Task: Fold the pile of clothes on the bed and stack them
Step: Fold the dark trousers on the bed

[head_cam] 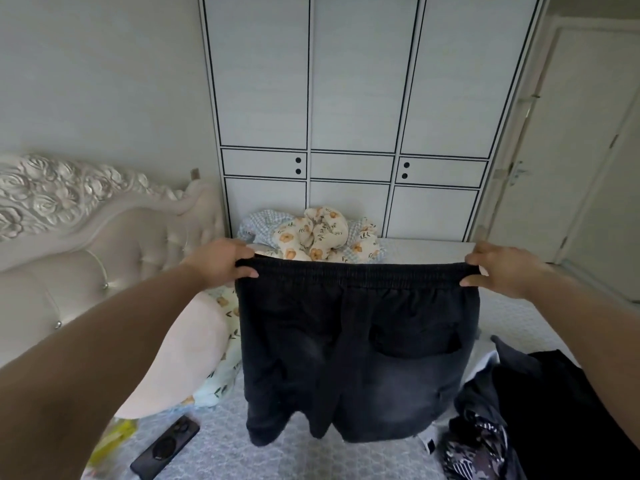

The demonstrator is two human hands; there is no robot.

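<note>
A pair of dark grey denim shorts hangs in the air above the bed, stretched wide by its elastic waistband. My left hand pinches the waistband's left end. My right hand pinches its right end. A back pocket shows on the right side, and the legs dangle just above the mattress. A pile of dark clothes, one with a black-and-white pattern, lies on the bed at the lower right.
A black phone lies on the bed at lower left beside a yellow item. A pale pink pillow and a floral blanket sit behind the shorts. A white wardrobe stands beyond, a door right, the headboard left.
</note>
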